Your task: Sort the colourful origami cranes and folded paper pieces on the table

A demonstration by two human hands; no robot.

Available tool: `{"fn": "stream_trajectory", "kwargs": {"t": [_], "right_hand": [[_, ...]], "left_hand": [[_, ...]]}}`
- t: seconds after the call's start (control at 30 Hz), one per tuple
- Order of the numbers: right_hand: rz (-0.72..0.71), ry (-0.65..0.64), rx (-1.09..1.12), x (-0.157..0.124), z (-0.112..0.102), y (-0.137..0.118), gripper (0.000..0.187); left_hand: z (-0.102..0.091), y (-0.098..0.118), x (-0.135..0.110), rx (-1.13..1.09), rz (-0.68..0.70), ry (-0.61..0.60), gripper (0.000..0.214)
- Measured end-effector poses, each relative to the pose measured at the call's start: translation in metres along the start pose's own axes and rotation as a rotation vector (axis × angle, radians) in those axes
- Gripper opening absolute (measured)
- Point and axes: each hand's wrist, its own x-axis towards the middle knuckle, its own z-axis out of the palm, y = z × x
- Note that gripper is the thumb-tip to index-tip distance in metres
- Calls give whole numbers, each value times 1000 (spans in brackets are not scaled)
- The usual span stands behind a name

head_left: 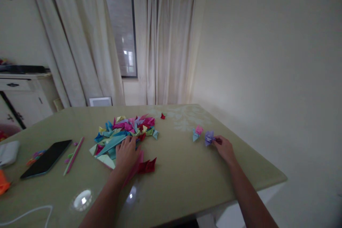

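Note:
A heap of folded coloured paper pieces (125, 130) lies in the middle of the olive-green table (181, 174). My left hand (127, 155) rests flat on the near edge of that heap, fingers stretched out, beside some dark red folded pieces (146, 166). My right hand (224, 148) reaches to the right side of the table, its fingertips pinched on a small purple folded paper piece (209, 137). A pink and light blue folded piece (197, 132) sits just left of the purple one.
A black phone (46, 158) and a pink-green stick (74, 155) lie at the left. A white cable (26, 213), a white object (8, 151) and an orange thing (4, 182) are near the left edge. One red piece (162, 116) lies by itself. Curtains and a window stand behind.

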Motion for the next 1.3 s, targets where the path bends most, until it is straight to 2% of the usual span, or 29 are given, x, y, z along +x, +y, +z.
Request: {"fn": "stream_trajectory", "kwargs": {"t": [0.43, 0.57, 0.63, 0.7, 0.77, 0.83, 0.9, 0.97, 1.0, 1.07, 1.13, 1.2, 1.3], "right_hand": [[2, 47, -33, 0, 1, 6, 11], [50, 28, -10, -1, -1, 6, 19], [53, 96, -8, -2, -4, 2, 28], [-14, 270, -22, -6, -7, -8, 34], [-168, 460, -27, -14, -7, -28, 34], [-367, 530, 7, -25, -2, -55, 29], [-564, 428, 79, -39, 11, -89, 21], [-700, 231, 154, -53, 30, -125, 16], [-737, 87, 175, -59, 42, -143, 17], [-739, -221, 183, -67, 69, -176, 19], [-735, -461, 138, -72, 101, -203, 21], [-758, -586, 81, -73, 135, -221, 20], [-721, -672, 50, -75, 176, -233, 21]], "left_hand": [[-2, -2, 0, 27, 33, -24, 25], [-5, -1, -2, 53, 19, 5, 27], [-4, -3, -2, 77, 0, 6, 29], [-3, -6, -1, 85, 6, -16, 29], [-2, -10, 2, 60, 24, -33, 27], [-1, -13, 5, -7, 30, -4, 25], [-1, -14, 9, -130, 30, 89, 22], [-2, -13, 14, -322, 24, 217, 23], [-3, -13, 16, -442, 8, 274, 26], [-4, -12, 18, -683, -54, 340, 35], [-4, -13, 20, -834, -117, 364, 42], [-4, -15, 20, -864, -136, 376, 42], [-2, -19, 20, -795, -113, 337, 37]]}}
